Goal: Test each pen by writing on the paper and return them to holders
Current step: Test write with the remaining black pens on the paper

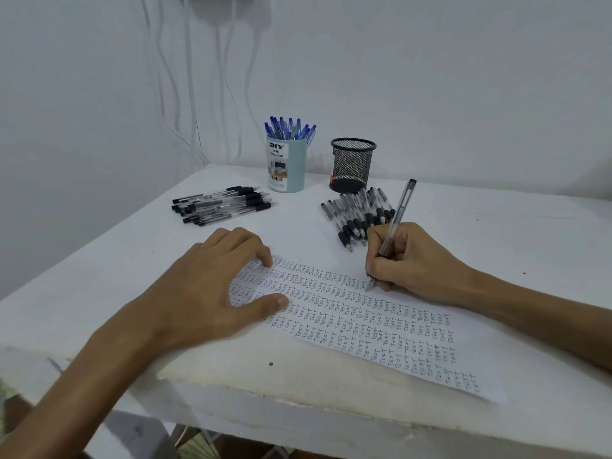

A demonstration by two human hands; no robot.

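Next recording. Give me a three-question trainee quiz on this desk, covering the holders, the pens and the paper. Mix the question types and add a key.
1. True or false: no pens stick out of the black mesh holder.
2. Multiple choice: the pens standing in the light blue holder are A) black, B) blue, C) red.
3. Fill in: the word written over and over on the paper is ___.
Key: 1 true; 2 B; 3 TEST.
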